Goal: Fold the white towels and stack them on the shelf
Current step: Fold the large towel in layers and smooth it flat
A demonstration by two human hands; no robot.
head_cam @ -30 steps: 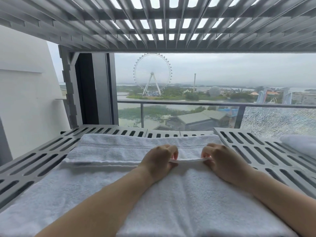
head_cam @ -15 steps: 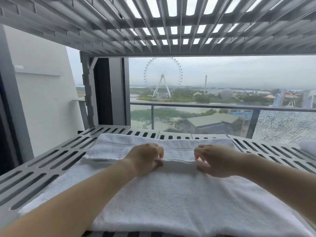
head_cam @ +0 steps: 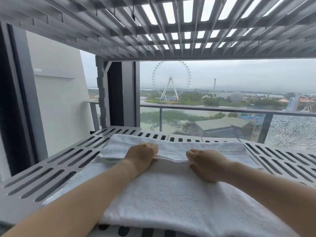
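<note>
Head view, read from left to right. At far left a dark window frame (head_cam: 12, 100) and a pale wall (head_cam: 56, 93) border a grey slotted shelf (head_cam: 51, 170), whose perforated surface runs across the whole width; a second slotted shelf deck (head_cam: 171, 24) spans overhead. A white towel (head_cam: 167, 190) lies flat on the lower shelf, its near edge reaching the shelf front and its far part lying over the fold at the back, where a woven band of the towel shows beyond the hands. The left hand (head_cam: 142, 155) rests on the towel left of centre, fingers curled closed and pinching the folded towel edge. A short raised strip of that edge stretches between the two hands. The right hand (head_cam: 205, 161) lies right of centre, likewise closed in a fist-like pinch on the same edge, its heel pressed on the towel. Both bare forearms extend from the lower corners toward the middle. Behind the shelf, a balcony railing (head_cam: 222, 109) crosses the window; beyond it stand a Ferris wheel (head_cam: 171, 81), low buildings and water. At far right the railing's glass pane (head_cam: 292, 132) appears shattered into fine cracks.
</note>
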